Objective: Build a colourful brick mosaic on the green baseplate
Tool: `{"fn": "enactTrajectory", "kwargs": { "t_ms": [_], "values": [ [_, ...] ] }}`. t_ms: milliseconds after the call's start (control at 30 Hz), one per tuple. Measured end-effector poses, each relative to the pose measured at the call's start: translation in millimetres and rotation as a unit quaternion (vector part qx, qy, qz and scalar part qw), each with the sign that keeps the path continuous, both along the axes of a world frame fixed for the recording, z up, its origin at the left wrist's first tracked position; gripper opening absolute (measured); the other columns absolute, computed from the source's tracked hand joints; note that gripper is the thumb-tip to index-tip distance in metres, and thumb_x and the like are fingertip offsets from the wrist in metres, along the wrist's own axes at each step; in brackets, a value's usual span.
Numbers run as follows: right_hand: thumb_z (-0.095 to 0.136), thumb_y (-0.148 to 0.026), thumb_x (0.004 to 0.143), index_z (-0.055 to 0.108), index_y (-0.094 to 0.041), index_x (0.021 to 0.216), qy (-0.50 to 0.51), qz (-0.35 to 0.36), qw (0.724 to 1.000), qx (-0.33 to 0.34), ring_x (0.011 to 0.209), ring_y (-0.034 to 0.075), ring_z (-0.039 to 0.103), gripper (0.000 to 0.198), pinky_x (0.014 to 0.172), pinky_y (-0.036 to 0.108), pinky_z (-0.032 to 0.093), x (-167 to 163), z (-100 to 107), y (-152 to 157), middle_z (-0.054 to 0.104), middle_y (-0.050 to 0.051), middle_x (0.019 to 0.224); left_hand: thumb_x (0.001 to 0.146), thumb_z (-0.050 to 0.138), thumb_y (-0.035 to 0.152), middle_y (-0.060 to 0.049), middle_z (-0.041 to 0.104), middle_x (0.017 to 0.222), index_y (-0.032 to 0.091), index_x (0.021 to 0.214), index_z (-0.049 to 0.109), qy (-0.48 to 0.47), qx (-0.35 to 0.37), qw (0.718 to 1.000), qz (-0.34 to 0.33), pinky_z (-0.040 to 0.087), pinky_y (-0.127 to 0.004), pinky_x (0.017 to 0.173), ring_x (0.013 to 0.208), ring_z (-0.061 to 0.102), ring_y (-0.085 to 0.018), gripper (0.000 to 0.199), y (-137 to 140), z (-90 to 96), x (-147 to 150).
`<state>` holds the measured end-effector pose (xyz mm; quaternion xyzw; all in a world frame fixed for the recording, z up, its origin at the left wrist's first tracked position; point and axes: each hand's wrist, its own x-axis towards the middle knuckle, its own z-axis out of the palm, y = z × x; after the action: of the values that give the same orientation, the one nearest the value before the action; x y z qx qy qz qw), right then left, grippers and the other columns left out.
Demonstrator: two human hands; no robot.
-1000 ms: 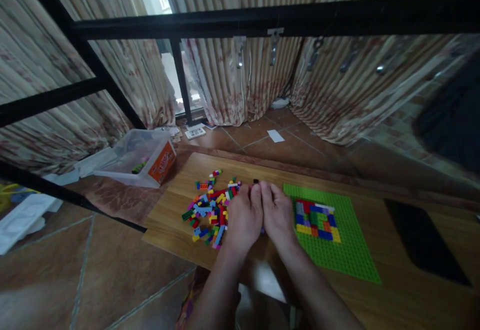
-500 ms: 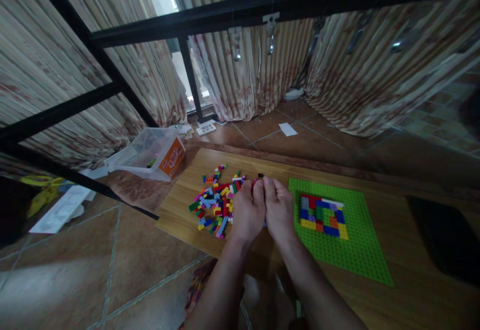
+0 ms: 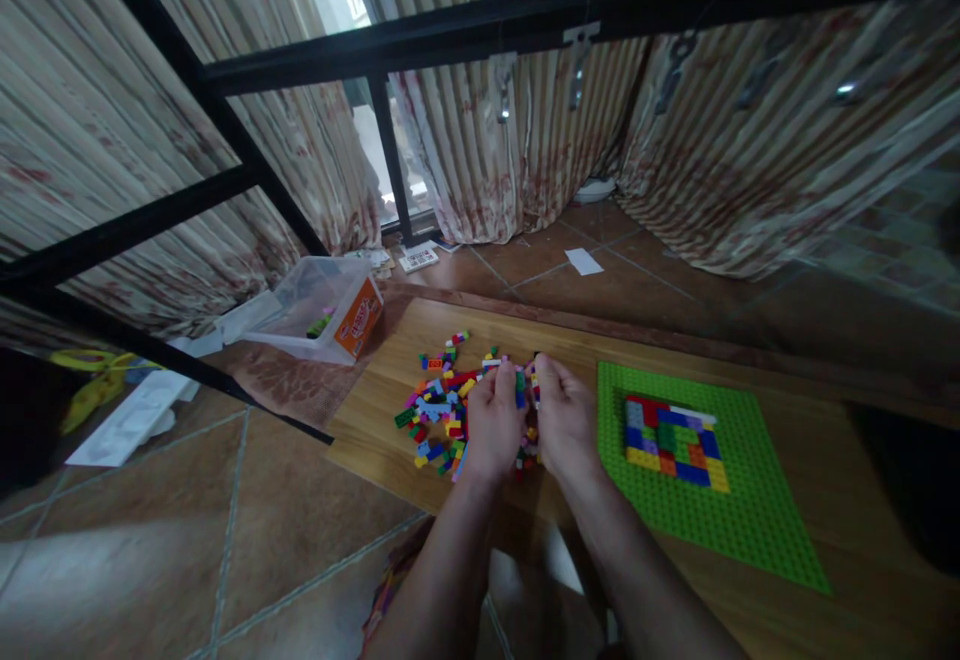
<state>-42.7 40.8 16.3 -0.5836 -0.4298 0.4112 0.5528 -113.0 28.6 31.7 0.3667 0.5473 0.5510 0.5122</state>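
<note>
My left hand (image 3: 495,428) is closed in a pinch over the right part of a loose pile of coloured toy bricks (image 3: 435,408). At its fingertips shows a green toy brick (image 3: 520,390). Just to the right, my right hand (image 3: 566,418) is also pinched, with small light and red toy bricks (image 3: 535,386) at its fingertips. A narrow gap separates the hands, and more bricks show through it. Right of my right hand lies a green baseplate (image 3: 757,500) carrying a roughly square, multicoloured brick build (image 3: 679,443). My fingers partly hide what they grip.
The wooden table (image 3: 375,410) stands on a tiled floor. Beyond its left end sits a clear plastic bin (image 3: 300,315) with an orange label. A dark flat object (image 3: 892,470) lies at the table's right. Black metal bars (image 3: 480,40) cross in front of the curtains.
My hands have moved apart from being pressed together, opening a gap where bricks show. The view has shifted slightly, so the table and baseplate appear larger and further right.
</note>
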Motion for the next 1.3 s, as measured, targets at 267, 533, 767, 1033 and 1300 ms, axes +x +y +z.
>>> {"fn": "enactTrajectory", "kwargs": {
  "t_ms": [267, 533, 767, 1033, 1300],
  "values": [
    [0.044, -0.037, 0.098, 0.067, -0.019, 0.081, -0.430, 0.062, 0.901, -0.014, 0.058, 0.019, 0.058, 0.034, 0.057, 0.030, 0.029, 10.4, -6.2, 12.0, 0.068, 0.008, 0.067, 0.087, 0.051, 0.054, 0.009, 0.034, 0.046, 0.021, 0.067, 0.042, -0.032, -0.027, 0.998, 0.039, 0.022, -0.022, 0.040, 0.037, 0.028, -0.007, 0.039, 3.5, 14.5, -37.6],
    [0.042, -0.038, 0.100, 0.068, -0.019, 0.085, -0.498, 0.093, 0.862, -0.002, 0.060, 0.020, 0.062, 0.035, 0.057, 0.030, 0.028, 1.6, -8.7, 11.0, 0.072, 0.010, 0.074, 0.085, 0.054, 0.038, 0.002, 0.057, 0.061, 0.018, 0.076, 0.056, 0.037, -0.021, 0.998, -0.044, 0.032, -0.022, 0.046, 0.046, 0.043, -0.009, 0.022, 7.1, -0.8, -42.0],
    [0.036, -0.047, 0.099, 0.065, -0.022, 0.077, -0.315, 0.073, 0.946, 0.021, 0.062, 0.018, 0.058, 0.044, 0.060, 0.029, 0.033, 14.8, 2.4, 10.0, 0.066, 0.003, 0.066, 0.087, 0.052, 0.035, 0.002, 0.057, 0.061, 0.019, 0.072, 0.055, 0.076, -0.010, 0.994, -0.083, 0.033, -0.023, 0.049, 0.048, 0.044, -0.010, 0.022, 6.8, 0.2, -37.0],
    [0.040, -0.056, 0.094, 0.057, -0.023, 0.070, -0.206, 0.072, 0.975, 0.033, 0.065, 0.018, 0.055, 0.044, 0.063, 0.028, 0.036, 16.8, 19.1, 5.4, 0.063, 0.001, 0.065, 0.094, 0.045, 0.040, 0.003, 0.050, 0.064, 0.019, 0.072, 0.052, 0.164, 0.060, 0.977, -0.123, 0.032, -0.024, 0.057, 0.059, 0.043, -0.011, 0.032, 0.1, 3.6, -15.1],
    [0.047, -0.055, 0.090, 0.054, -0.022, 0.066, -0.101, 0.079, 0.991, 0.028, 0.060, 0.015, 0.050, 0.042, 0.060, 0.027, 0.036, 14.0, 13.7, 6.1, 0.057, -0.002, 0.061, 0.094, 0.044, 0.036, 0.003, 0.048, 0.066, 0.019, 0.073, 0.051, 0.164, 0.081, 0.977, -0.113, 0.031, -0.024, 0.060, 0.063, 0.040, -0.011, 0.029, -2.9, 2.5, -15.0]
  ]
}}
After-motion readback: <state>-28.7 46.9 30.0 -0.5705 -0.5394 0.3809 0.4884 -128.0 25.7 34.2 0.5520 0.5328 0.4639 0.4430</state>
